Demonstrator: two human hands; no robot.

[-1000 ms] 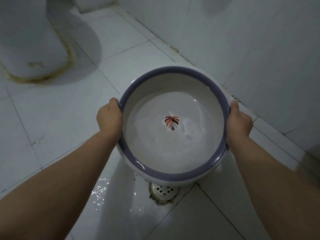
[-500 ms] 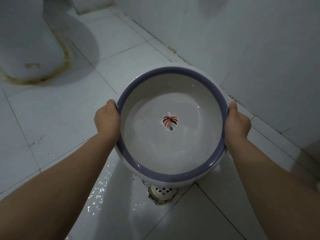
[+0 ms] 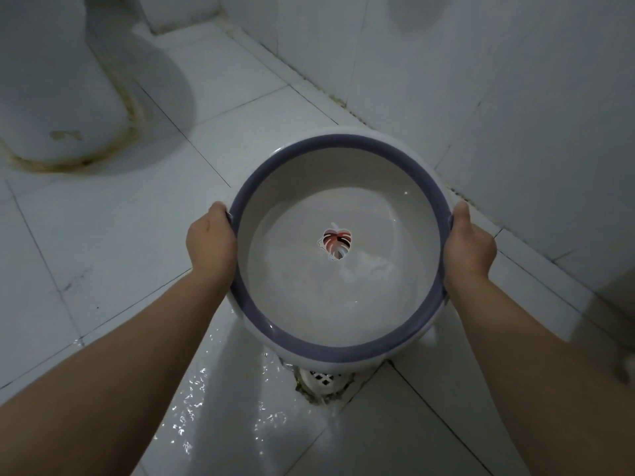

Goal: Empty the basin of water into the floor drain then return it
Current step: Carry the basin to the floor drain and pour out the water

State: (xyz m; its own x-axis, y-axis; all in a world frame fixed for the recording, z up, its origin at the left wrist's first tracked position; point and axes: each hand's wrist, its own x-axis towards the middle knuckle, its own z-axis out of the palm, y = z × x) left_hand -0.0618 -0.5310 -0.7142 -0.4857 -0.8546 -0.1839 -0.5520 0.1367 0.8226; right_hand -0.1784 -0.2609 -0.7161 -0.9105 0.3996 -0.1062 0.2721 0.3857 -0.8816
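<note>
Glossy plastic basin (image 3: 302, 187), wet tiles (image 3: 220, 400)

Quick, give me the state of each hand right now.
Left hand: closed on the left rim of the basin.
Right hand: closed on the basin's right rim.

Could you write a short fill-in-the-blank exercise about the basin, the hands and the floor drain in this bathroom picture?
1. The basin has a rim coloured ____.
2. The left hand and right hand grip the basin on ____ sides.
3. A ____ picture marks the middle of the basin's bottom.
4. The floor drain shows just below the basin's ____ edge.

Missing words: purple; opposite; leaf; near
</note>
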